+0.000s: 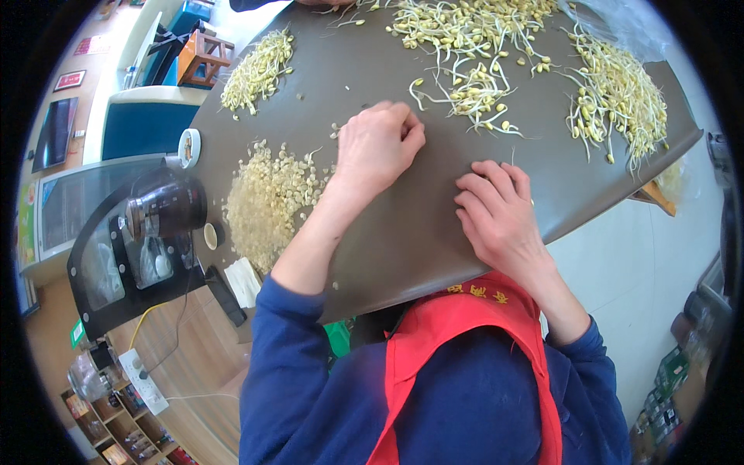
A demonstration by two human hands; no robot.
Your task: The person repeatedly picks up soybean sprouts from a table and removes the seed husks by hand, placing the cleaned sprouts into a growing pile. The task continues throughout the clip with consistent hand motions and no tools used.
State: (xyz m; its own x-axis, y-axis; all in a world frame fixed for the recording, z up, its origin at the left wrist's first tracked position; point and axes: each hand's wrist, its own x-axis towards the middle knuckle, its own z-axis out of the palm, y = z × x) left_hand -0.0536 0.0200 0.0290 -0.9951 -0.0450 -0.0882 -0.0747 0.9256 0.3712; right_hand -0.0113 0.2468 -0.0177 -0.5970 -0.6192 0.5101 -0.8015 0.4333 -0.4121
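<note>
My left hand [378,142] is over the brown tabletop [401,232], knuckles up and fingers curled under. Whether anything is pinched in it is hidden. My right hand [497,215] rests low near the table's front edge, its fingers bent toward the surface and its palm out of sight. A thin pale sprout tail [513,154] shows just beyond its fingertips. Ahead of both hands lies a small loose cluster of soybean sprouts [479,96]. Left of my left forearm spreads a heap of pale bean hulls [264,203].
A large sprout pile [465,23] lies at the back, with another sprout pile [622,96] at right beside a clear plastic bag [616,26]. A smaller sprout pile [258,72] sits back left. An ashtray [189,148], a small cup [213,236] and folded tissue [243,282] line the left edge.
</note>
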